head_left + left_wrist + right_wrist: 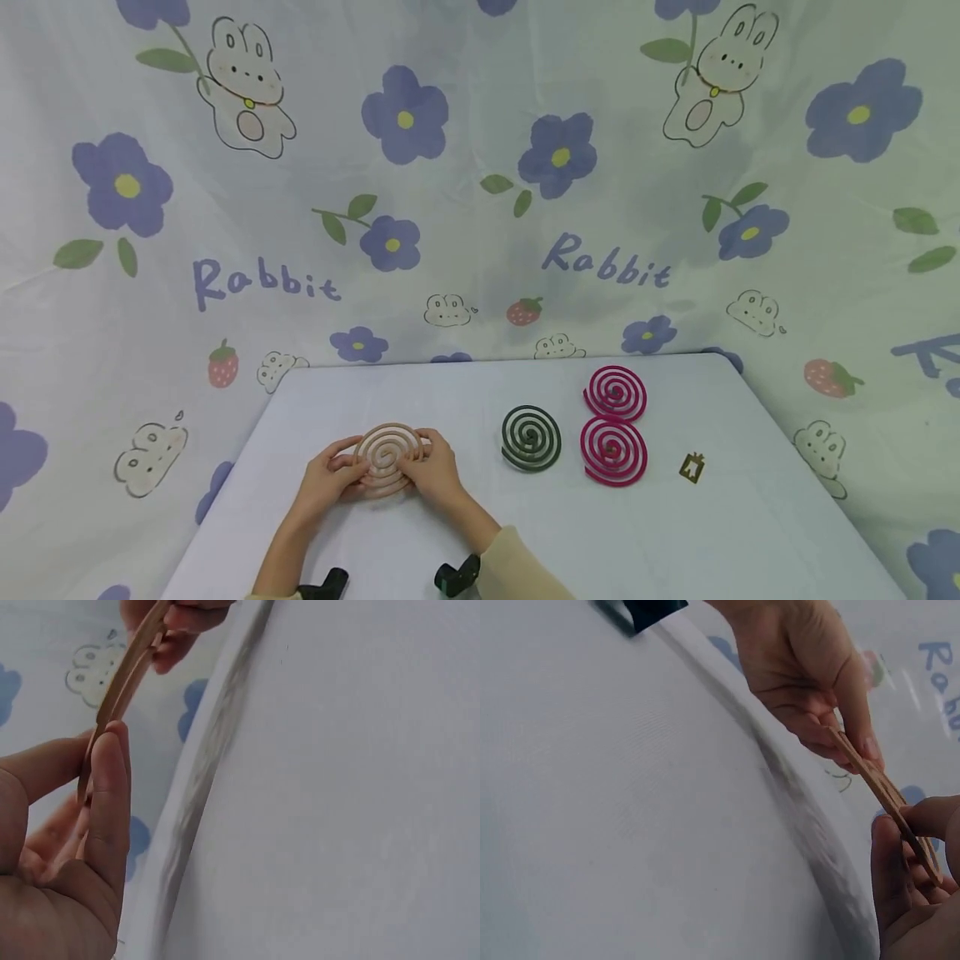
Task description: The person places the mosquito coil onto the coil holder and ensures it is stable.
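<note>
Both hands hold a light-brown spiral coil, which looks like a mosquito coil (387, 432), raised off the table at the left. Its left edge is pinched between the thumb and fingers of my left hand (327, 477). My right hand (437, 472) pinches the opposite edge, its thumb lying on the coil's face. In the left wrist view the coil (124, 682) appears nearly edge-on, and in the right wrist view the coil (889, 796) slants between the two hands. Some of the fingers are hidden behind it.
A dark green coil (531, 408) lies right of the hands. Farther right are two magenta coils, one (615, 367) behind the other (613, 484), touching. A small brass-coloured metal piece (692, 467) lies at the right on the white table (750, 542). A printed curtain (465, 250) hangs behind.
</note>
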Available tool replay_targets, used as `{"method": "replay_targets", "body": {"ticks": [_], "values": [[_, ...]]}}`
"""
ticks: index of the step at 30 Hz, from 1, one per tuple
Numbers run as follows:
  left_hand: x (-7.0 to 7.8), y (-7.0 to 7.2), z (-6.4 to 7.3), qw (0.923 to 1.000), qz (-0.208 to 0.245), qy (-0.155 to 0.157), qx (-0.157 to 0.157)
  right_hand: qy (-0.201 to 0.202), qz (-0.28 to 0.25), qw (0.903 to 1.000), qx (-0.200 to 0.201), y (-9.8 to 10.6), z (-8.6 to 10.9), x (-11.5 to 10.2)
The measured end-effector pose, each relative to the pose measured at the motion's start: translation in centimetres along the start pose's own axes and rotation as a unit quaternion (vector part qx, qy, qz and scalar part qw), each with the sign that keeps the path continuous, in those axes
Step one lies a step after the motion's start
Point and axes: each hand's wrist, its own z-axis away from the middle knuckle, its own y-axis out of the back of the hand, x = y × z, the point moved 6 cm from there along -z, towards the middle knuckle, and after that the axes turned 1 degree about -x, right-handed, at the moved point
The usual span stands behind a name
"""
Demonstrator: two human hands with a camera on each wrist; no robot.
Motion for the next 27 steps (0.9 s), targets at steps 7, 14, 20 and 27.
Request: {"method": "replay_targets", "body": {"ticks": [7,14,20,27], "values": [[1.2,-2.4,-0.6,0.9992,0.041,-0.001,-0.004,0.004,-0.032,0.9994,0.008,1.7,0.1,-1.4],[1.6,-4.3,-0.9,0.998,0.061,0.007,0.014,0.003,-0.043,0.9988,0.023,3.5,0.5,-2.4],[2.5,-6.1,-1.2,0.9953,0.097,0.002,0.002,0.015,-0.037,0.999,0.022,5.0,1.0,-3.8],[3.4,-7.3,-1.3,0.9933,0.116,-0.003,-0.006,0.019,-0.046,0.9987,0.005,6.3,1.0,-4.8]]}}
